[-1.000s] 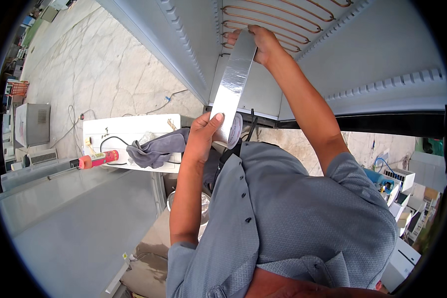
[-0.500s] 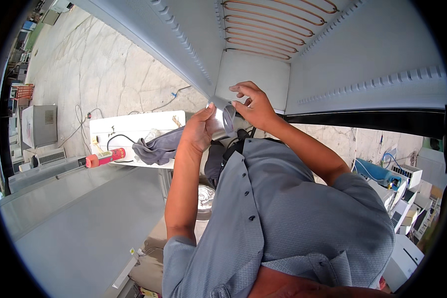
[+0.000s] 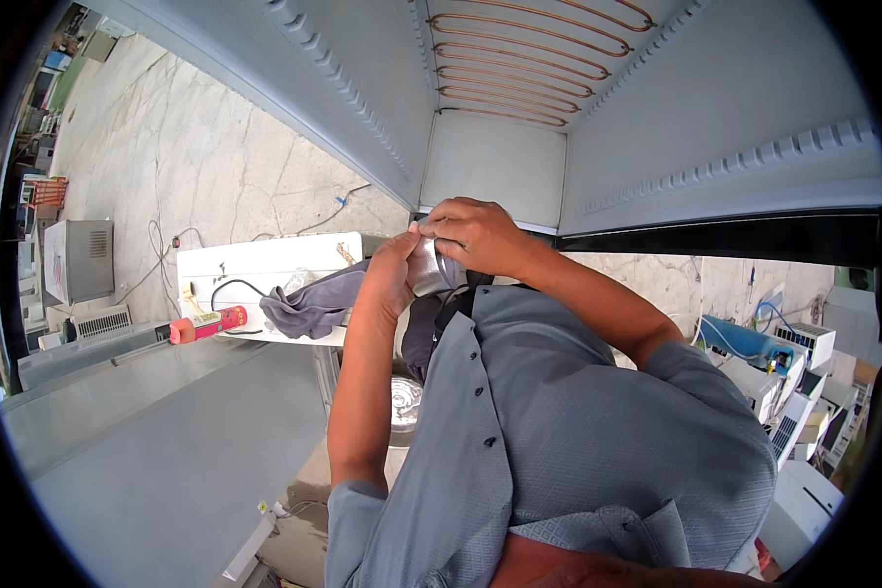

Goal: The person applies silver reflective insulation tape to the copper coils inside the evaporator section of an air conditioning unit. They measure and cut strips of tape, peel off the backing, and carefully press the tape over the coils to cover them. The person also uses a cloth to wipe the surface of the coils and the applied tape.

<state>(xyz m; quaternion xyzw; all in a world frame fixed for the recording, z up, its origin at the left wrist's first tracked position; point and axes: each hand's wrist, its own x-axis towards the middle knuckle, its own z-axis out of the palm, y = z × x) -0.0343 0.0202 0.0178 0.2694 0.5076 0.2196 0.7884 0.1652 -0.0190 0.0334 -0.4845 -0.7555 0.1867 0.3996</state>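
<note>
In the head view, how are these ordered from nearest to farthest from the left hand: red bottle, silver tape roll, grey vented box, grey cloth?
From the left hand:
1. Silver tape roll, held in it.
2. Grey cloth, to its left.
3. Red bottle, farther left.
4. Grey vented box, at far left.

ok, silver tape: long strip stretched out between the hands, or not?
Not stretched out: the left hand and right hand are close together at the silver tape, with no long strip spanning them.
</note>
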